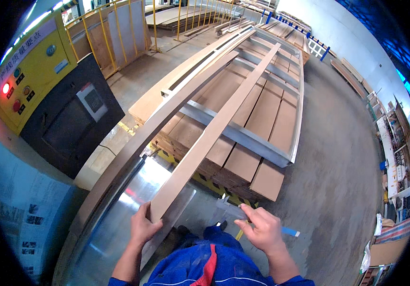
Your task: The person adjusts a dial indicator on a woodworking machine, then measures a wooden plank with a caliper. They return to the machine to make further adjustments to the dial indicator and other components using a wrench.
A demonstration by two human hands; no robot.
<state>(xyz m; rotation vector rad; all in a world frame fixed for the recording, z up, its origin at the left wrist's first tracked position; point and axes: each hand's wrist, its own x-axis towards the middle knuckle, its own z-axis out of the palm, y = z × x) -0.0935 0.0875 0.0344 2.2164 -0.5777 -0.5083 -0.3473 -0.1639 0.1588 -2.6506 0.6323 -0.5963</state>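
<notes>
My left hand (144, 226) is closed round the near end of a long, narrow light-brown wooden strip (210, 136). From there the strip runs away from me across the grey metal frame (255, 138). My right hand (263, 229), to the right of the strip's end and apart from it, grips a silver caliper (226, 208) between thumb and fingers. The caliper's jaws point left, toward my body's middle. Beneath the left hand lies a shiny metal table (140, 183). A second, darker wooden strip (186, 95) slants along the table's left side.
Stacked brown boards (243, 164) lie under the metal frame. At the left stands a yellow control panel (28, 71) with lit buttons, above a black cabinet (71, 119). Yellow railings (107, 35) rise behind it. A cluttered workbench (391, 152) lines the right side.
</notes>
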